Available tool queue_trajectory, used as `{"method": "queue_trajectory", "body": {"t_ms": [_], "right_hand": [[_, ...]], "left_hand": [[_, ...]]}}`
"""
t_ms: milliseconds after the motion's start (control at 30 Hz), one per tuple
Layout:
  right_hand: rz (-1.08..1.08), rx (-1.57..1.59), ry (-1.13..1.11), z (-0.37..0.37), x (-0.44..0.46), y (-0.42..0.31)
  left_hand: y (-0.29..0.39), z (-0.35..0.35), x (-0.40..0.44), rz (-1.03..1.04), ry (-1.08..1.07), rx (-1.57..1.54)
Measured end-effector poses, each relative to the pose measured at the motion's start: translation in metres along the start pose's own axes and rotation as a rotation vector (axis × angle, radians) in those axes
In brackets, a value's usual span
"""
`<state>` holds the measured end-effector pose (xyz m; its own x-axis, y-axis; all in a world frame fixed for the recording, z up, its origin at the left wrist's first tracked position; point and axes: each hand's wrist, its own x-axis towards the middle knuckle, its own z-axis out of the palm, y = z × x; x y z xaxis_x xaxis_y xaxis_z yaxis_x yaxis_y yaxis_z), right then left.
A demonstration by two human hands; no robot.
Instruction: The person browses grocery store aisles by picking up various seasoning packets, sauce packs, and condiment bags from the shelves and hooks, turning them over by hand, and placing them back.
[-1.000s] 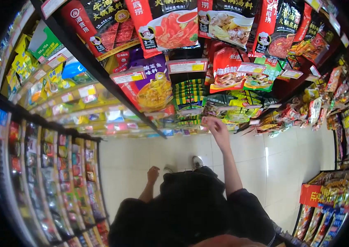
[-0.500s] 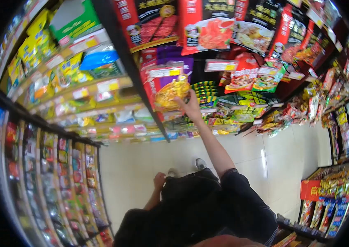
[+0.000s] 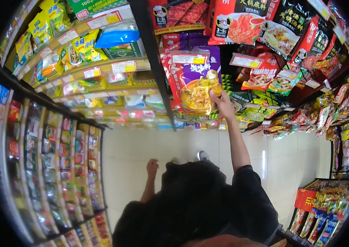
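My right hand (image 3: 222,103) reaches up to the hanging rack and pinches the right edge of a purple and red seasoning packet (image 3: 195,91). The thumb lies on its front; the fingers behind are mostly hidden. The packet hangs facing me, with a yellow food picture low on it and a price tag (image 3: 189,59) across its upper part. Low by my side, above the floor, my left hand (image 3: 152,167) has loosely curled fingers and shows nothing in them.
Hotpot base packets (image 3: 240,24) hang above, and red and green packets (image 3: 261,71) hang to the right. A dark upright post (image 3: 157,53) divides the rack from shelves of yellow bags (image 3: 43,25). More shelving (image 3: 55,152) stands at left; a snack display (image 3: 326,197) is at lower right.
The view has shifted, so the rack sits further right. More of the purple packet's front now shows, with my right hand still at its edge. My left hand stays low at my side.
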<state>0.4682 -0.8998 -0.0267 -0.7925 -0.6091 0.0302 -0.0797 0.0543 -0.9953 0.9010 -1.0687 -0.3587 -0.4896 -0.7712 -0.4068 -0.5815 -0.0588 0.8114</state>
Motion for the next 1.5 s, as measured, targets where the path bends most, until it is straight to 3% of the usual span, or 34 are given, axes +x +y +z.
{"method": "queue_trajectory", "body": {"t_ms": [100, 233, 367, 433, 500, 600, 667, 833, 900, 967, 1067, 1100, 1200, 1300, 1500], "right_hand": [[-0.077, 0.157, -0.054, -0.009, -0.013, 0.003], [-0.003, 0.275, -0.125, -0.014, -0.032, -0.003], [-0.006, 0.191, -0.282, -0.016, -0.048, -0.019], [-0.007, 0.141, -0.346, -0.014, -0.058, 0.006], [-0.019, 0.036, -0.416, -0.016, -0.074, 0.013], [0.113, 0.033, -0.367, -0.021, -0.109, 0.045], [0.111, 0.000, -0.358, -0.028, -0.127, 0.032], [0.182, -0.010, -0.299, -0.042, -0.179, 0.010], [0.154, -0.135, -0.293, -0.048, -0.199, 0.007], [0.265, -0.114, -0.295, -0.049, -0.220, -0.007], [0.389, -0.167, -0.219, -0.055, -0.248, -0.031], [0.205, -0.239, -0.116, -0.058, -0.261, -0.023], [-0.080, -0.017, 0.140, -0.078, -0.277, -0.058], [-0.252, -0.020, 0.226, -0.109, -0.275, -0.093], [-0.252, 0.056, 0.389, -0.189, -0.244, -0.097]], "left_hand": [[0.066, 0.000, 0.024, 0.189, 0.007, -0.045], [0.208, -0.017, 0.027, 0.328, -0.065, -0.395], [0.332, -0.032, 0.011, 0.551, -0.202, -0.616], [0.386, -0.021, -0.004, 0.496, -0.135, -0.904], [0.430, -0.034, -0.032, 0.542, -0.339, -0.918], [0.436, -0.045, -0.039, 0.624, -0.570, -0.690], [0.442, -0.040, -0.055, 0.557, -0.389, -0.357], [0.462, -0.017, -0.086, 0.439, -0.450, -0.250], [0.462, -0.003, -0.094, 0.479, -0.522, -0.177], [0.465, 0.015, -0.101, 0.630, -0.576, -0.117], [0.455, 0.044, -0.117, 0.668, -0.699, -0.199], [0.460, 0.051, -0.124, 0.689, -0.819, -0.168], [0.475, 0.079, -0.153, 0.826, -1.038, -0.051], [0.503, 0.105, -0.182, 0.914, -1.078, -0.108], [0.563, 0.164, -0.222, 1.007, -0.983, -0.134]]}}
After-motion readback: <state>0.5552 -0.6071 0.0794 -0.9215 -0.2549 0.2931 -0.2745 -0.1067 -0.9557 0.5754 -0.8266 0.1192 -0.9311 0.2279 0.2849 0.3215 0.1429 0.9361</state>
